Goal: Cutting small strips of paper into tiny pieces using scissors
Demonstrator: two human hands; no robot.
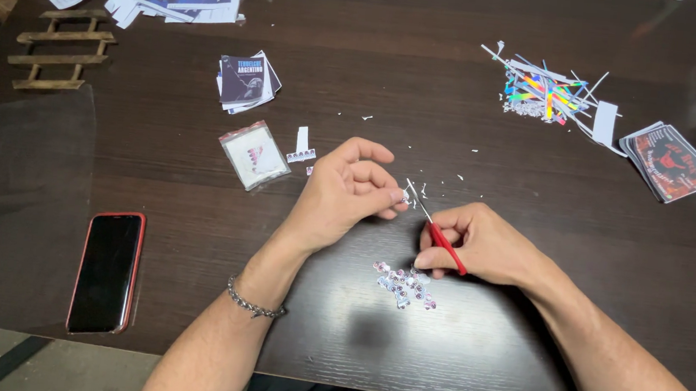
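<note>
Dark wood counter under me: my left hand point(347, 189) pinches a tiny paper cutout point(405, 198) up to the red-handled scissors point(437, 228) clenched in my right hand point(479, 246), above trimmed pieces point(404, 286) near the front edge.

Small clear plastic bag point(255, 155) with a red top strip lies left of centre. Dark-screened phone point(106, 272) in a red case sits near the table's front-left edge. Dark printed cards point(247, 81) stack behind; red-and-black ones point(673, 161) fan out far right.
</note>
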